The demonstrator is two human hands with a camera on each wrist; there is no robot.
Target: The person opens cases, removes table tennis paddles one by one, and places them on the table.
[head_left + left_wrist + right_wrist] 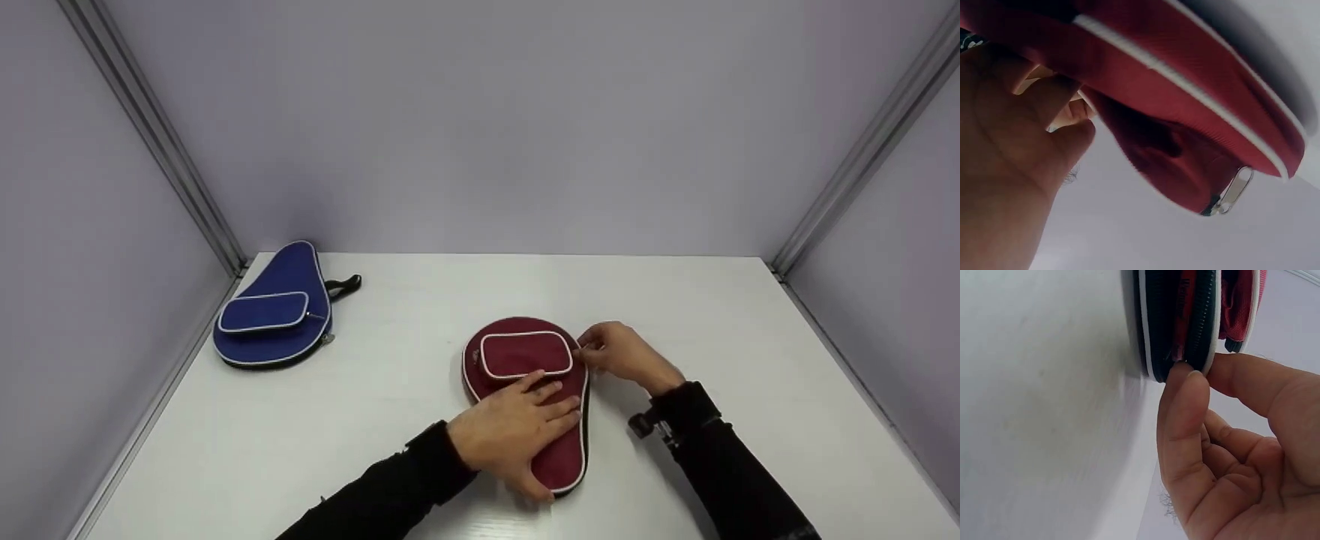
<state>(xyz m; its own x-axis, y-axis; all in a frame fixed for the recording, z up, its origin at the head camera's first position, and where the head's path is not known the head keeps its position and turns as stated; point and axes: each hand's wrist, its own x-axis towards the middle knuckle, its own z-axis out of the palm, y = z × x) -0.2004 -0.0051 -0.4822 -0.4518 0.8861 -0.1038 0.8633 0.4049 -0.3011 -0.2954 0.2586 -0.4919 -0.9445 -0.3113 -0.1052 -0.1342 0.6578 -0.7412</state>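
Observation:
A dark red table tennis paddle case [553, 454] with white piping lies on the white table, its narrow end toward me. My left hand [514, 431] rests spread on its front, just below the small pocket [525, 354], with the thumb at the narrow end. At the case's right edge, my right hand [626, 356] pinches the zipper with thumb and forefinger; the pull itself is hidden by the fingers. The right wrist view shows the zipper teeth [1202, 320] parted there, and a red lettered strip [1185, 304] inside. A metal pull [1235, 191] hangs from the pocket in the left wrist view.
A blue paddle case [274, 341] with a black strap [345, 286] lies at the table's back left. Pale walls [510, 135] with metal corner posts [157, 127] enclose the white table [405, 322] at the back and both sides.

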